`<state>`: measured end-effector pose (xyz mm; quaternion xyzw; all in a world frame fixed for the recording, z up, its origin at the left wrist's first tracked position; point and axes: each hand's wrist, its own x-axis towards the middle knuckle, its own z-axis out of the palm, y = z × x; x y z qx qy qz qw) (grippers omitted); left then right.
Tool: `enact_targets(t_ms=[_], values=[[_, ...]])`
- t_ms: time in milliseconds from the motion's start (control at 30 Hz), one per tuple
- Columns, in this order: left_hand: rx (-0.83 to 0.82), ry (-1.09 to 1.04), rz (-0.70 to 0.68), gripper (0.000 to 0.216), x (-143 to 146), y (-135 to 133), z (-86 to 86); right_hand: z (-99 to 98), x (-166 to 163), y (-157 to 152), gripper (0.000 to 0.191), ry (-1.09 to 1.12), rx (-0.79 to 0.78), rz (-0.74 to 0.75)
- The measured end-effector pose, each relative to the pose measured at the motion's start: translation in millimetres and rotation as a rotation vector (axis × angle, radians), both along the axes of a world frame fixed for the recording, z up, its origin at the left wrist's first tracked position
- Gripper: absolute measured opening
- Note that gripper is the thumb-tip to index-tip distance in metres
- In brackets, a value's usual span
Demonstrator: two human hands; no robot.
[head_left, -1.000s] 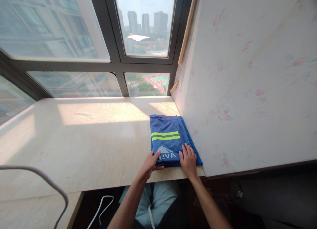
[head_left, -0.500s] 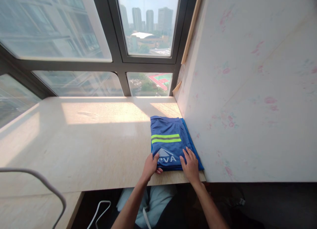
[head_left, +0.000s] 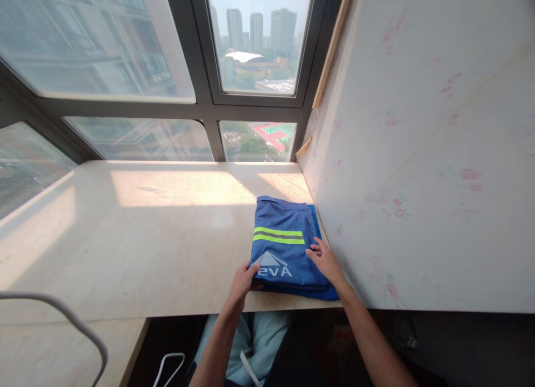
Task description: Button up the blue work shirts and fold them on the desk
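A folded blue work garment (head_left: 278, 214) lies on the stone sill, with a yellow-green and grey reflective band across it and a white triangle logo whose letters look mirrored. At its lower left corner, my left hand (head_left: 242, 281) pinches the layers, thumb on top and fingers underneath. My right hand (head_left: 326, 260) is over the right side of the garment, fingers bent and apart, holding nothing; whether the fingertips touch the cloth I cannot tell. A brighter blue layer shows beneath along the right edge.
The pale sill (head_left: 175, 247) runs left beneath dark-framed windows (head_left: 204, 119). A flower-patterned wall (head_left: 426, 169) rises close on the right. A grey cable (head_left: 75, 320) curves at lower left, and a white cable (head_left: 171, 359) hangs below the sill edge.
The garment has turned slightly, its lower edge shifting left and toward me. My left hand moved left with its corner; my right hand moved a little right and up, off the logo side.
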<state>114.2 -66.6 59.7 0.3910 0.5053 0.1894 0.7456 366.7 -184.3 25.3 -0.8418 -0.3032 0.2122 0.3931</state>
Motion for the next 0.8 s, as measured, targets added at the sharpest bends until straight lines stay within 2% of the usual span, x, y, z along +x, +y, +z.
enact_targets(t_ms=[133, 233, 367, 467, 600, 700, 800], values=[[-0.055, -0.025, -0.037, 0.041, -5.3, 6.9, 3.7, -5.0, -5.9, 10.4, 0.069, 0.157, -0.019, -0.031], [-0.011, 0.037, -0.099, 0.045, -0.6, 8.7, -1.5, -8.4, -5.9, 14.0, 0.068, 0.234, 0.012, -0.03], [0.046, 0.056, -0.09, 0.046, 9.6, 1.0, -14.8, -13.8, 4.8, 12.6, 0.062, 0.147, -0.008, 0.0], [0.002, -0.006, -0.108, 0.045, 20.3, -11.1, -20.3, -13.9, 19.5, 11.1, 0.056, 0.021, -0.065, 0.0], [-0.078, -0.055, -0.128, 0.055, 37.4, -22.2, -17.1, -6.0, 38.0, 13.3, 0.046, -0.111, -0.159, -0.038], [-0.107, -0.045, -0.16, 0.065, 44.6, -18.4, -12.3, 1.1, 43.6, 16.1, 0.042, -0.058, -0.154, -0.05], [-0.08, -0.009, -0.237, 0.061, 46.6, -7.7, -10.3, 9.7, 40.9, 17.8, 0.036, 0.0, -0.109, -0.05]])
